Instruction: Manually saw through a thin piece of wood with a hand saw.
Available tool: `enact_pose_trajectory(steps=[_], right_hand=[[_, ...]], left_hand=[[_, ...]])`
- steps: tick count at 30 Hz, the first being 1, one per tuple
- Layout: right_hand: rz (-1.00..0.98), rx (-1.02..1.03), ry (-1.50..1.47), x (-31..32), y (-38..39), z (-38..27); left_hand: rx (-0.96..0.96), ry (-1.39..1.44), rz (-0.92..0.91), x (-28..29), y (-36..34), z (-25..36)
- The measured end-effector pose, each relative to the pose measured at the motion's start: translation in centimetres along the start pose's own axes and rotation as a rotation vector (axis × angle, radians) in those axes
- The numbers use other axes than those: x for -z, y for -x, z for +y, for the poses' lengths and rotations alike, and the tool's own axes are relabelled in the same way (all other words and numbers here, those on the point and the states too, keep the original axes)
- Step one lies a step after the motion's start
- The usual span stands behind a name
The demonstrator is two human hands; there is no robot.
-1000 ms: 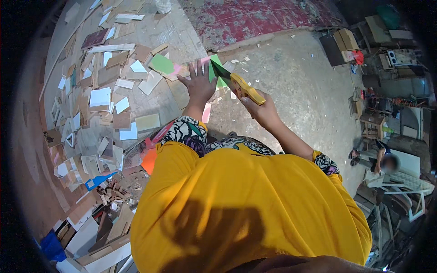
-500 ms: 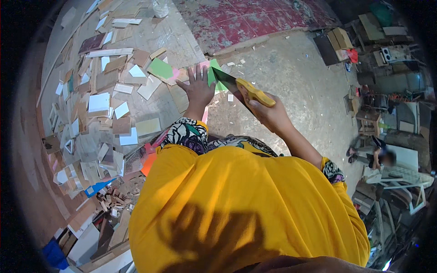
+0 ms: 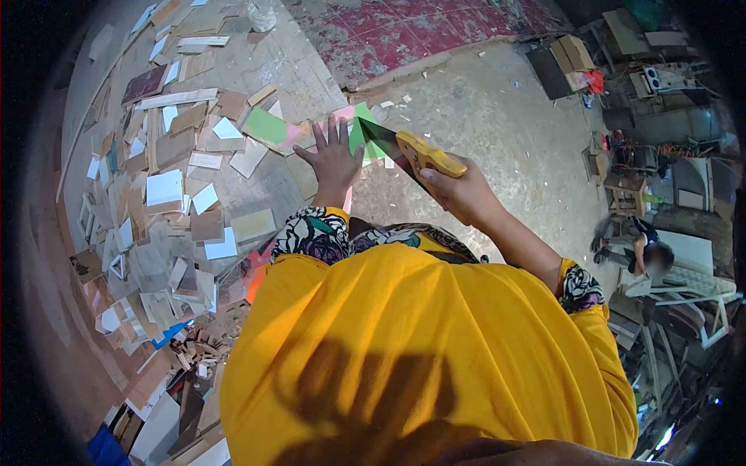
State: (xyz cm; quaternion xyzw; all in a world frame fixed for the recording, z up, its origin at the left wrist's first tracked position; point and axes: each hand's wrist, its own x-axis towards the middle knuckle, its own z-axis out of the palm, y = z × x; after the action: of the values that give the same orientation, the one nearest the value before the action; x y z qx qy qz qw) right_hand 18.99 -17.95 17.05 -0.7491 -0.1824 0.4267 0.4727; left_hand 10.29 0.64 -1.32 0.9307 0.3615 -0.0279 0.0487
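My right hand [image 3: 460, 189] is closed round the yellow handle of a handsaw [image 3: 430, 156]. Its dark blade slants up and left, the tip lying at a green and pink painted board [image 3: 371, 141]. My left hand [image 3: 335, 155] presses flat on that board with fingers spread, just left of the blade. The board juts past the edge of the work surface [image 3: 307, 70], over the floor. To the left of my fingers, a green patch [image 3: 265, 126] shows beside a pink one; whether it is the same board I cannot tell.
Many wood and white panel offcuts [image 3: 165, 186] cover the surface at left. A blue saw-like tool [image 3: 169, 334] lies at lower left. Small chips dot the concrete floor [image 3: 466, 116]. Another person [image 3: 649, 252] is at far right, near a white frame [image 3: 711, 318]. A cardboard box [image 3: 572, 53] stands upper right.
The saw stays against the board, its handle shifted very slightly. My left hand keeps its place on the board. The whole view has drifted slightly.
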Motion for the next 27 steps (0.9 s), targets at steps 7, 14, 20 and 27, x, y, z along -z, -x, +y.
enact_pose_trajectory(steps=[7, 14, 20, 27], right_hand=[[0.019, -0.086, 0.042, -2.1, -4.9, 0.8], [-0.001, 0.015, 0.027, -1.5, -5.5, 2.6], [-0.001, -0.029, 0.116, -1.2, -5.1, 2.1], [0.076, 0.094, 0.219, -2.8, -5.0, 2.6]], left_hand=[[-0.047, 0.031, 0.007, 1.0, 0.1, 0.3], [-0.037, 0.029, 0.043, 0.5, -0.3, 0.1], [-0.051, 0.045, 0.064, 0.2, -0.2, 0.1], [-0.071, -0.03, -0.048, 1.0, 0.1, 0.7]])
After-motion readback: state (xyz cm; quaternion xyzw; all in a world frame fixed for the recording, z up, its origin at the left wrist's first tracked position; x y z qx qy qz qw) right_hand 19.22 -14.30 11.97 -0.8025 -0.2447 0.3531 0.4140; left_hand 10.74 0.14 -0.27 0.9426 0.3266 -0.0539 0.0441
